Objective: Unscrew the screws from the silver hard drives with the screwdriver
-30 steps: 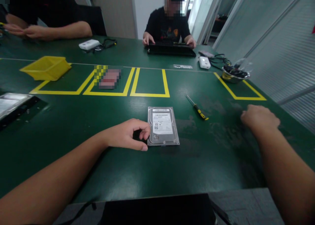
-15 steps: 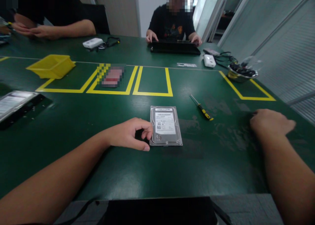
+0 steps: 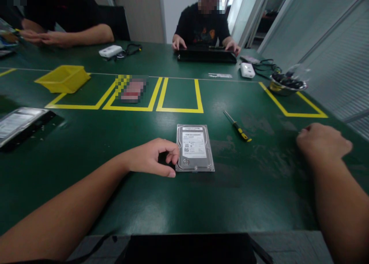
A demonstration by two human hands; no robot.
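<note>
A silver hard drive (image 3: 196, 146) with a white label lies flat on the green table, its label facing up. My left hand (image 3: 154, 157) is at its left edge, thumb stretched apart from loosely curled fingers. The fingertips reach the drive's side without gripping it; whether they touch it I cannot tell. Off to the right, my right hand (image 3: 323, 142) rests on the table with its fingers folded under. Its palm side is hidden, so anything inside does not show. Between the drive and that hand lies a yellow-and-black screwdriver (image 3: 241, 132), shaft pointing away to the left.
A yellow bin (image 3: 63, 78) and a blurred-out flat item (image 3: 134, 90) stand by taped yellow outlines. Far right is a metal bowl (image 3: 288, 87) of dark parts. Another drive-like device (image 3: 21, 121) lies at left. Two people sit across the table, one with a black panel (image 3: 206, 56).
The view has shifted very slightly, and my right hand appears a little farther right. My left hand keeps its pose at the drive. The drive and screwdriver stay where they were.
</note>
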